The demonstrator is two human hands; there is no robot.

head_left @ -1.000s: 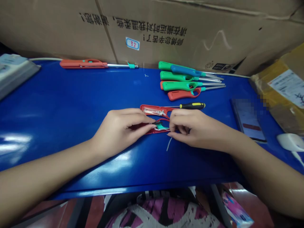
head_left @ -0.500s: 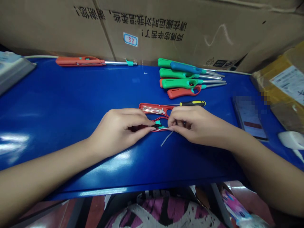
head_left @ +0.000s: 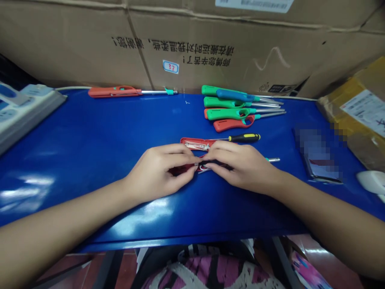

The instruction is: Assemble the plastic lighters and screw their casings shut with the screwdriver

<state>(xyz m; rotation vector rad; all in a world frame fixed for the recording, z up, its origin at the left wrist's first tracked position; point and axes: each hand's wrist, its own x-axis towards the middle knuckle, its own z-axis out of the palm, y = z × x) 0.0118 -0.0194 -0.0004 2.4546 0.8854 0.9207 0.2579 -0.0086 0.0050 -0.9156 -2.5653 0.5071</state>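
Observation:
Fingertips of both hands meet over a red lighter handle half [head_left: 197, 165], mostly hidden beneath them. My left hand [head_left: 164, 168] is closed in a pinch at the left end of a small black part [head_left: 205, 163]. The thumb and fingers of my right hand [head_left: 240, 164] close on the same part from the right. A thin whitish tube or wire [head_left: 203, 170] shows below the fingertips. The metal tip [head_left: 274, 159] of the lighter's tube sticks out beyond my right hand. Just behind lies the other red handle half [head_left: 192, 143], with a clear fuel tank in it.
A black and yellow screwdriver [head_left: 245, 138] lies behind my right hand. Several gas lighters [head_left: 228, 114] are piled at the back right, and an orange lighter [head_left: 116, 92] at the back left. A phone [head_left: 321, 160] lies right, a power strip [head_left: 27, 108] left. Cardboard boxes [head_left: 192, 24] border the table.
My right hand has moved left, bringing the fingertips of both hands together over the black part. The turquoise piece is now covered. The view has tilted up slightly.

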